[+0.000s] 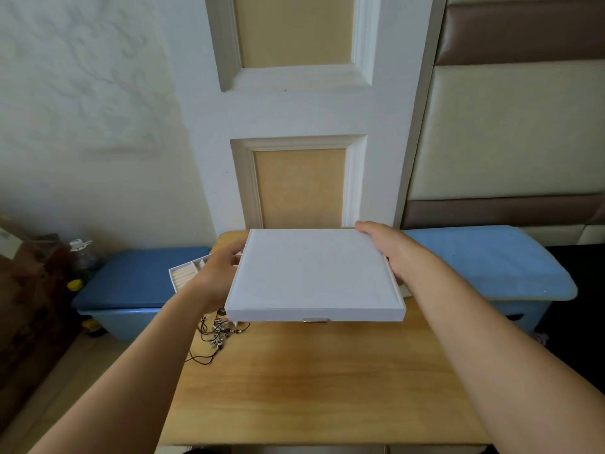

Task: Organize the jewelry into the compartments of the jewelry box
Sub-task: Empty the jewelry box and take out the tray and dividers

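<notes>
A flat white jewelry box [314, 273] is held over the counter [311, 381], long axis running 9 to 3 o'clock, its metal clasp [315, 320] facing 6. The left hand [217, 273] grips its left edge and the right hand [389, 253] grips its right edge. Tangled corded necklaces [216, 335] lie at the box's 7 o'clock, and a compartment tray [186, 271] sits at 9.

Your arms show bare along their whole visible length. Your left forearm [131, 371] and right forearm [491, 339] are uncovered and smooth, and your left hand [216, 273] and right hand [389, 253] are bare-fingered too.
</notes>
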Motion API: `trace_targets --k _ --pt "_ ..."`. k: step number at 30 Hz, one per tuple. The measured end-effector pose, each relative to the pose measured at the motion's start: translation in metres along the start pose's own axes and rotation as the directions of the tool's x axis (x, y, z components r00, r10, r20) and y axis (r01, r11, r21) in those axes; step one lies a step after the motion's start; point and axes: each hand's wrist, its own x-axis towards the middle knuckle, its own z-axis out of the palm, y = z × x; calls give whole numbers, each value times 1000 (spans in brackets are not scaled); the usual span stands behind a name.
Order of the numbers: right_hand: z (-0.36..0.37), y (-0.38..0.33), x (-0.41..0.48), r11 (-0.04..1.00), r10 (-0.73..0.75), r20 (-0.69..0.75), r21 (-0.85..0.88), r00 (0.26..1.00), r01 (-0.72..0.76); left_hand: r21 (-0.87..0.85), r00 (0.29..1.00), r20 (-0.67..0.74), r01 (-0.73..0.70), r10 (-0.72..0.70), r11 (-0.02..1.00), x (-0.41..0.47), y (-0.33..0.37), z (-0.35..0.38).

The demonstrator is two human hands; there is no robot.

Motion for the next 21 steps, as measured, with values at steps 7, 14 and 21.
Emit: trace_targets --k 7,14,21 --pt "-2 17 -19 999 28 -12 26 1000 -27 -455 886 -84 373 -456 809 -2 -2 3" --pt "-11 38 -47 997 50 21 51 998 -51 -477 906 62 396 -419 785 -24 6 22" --pt "-17 73 -65 998 49 52 32 997 -51 -509 889 -25 383 -457 771 -59 -2 43"
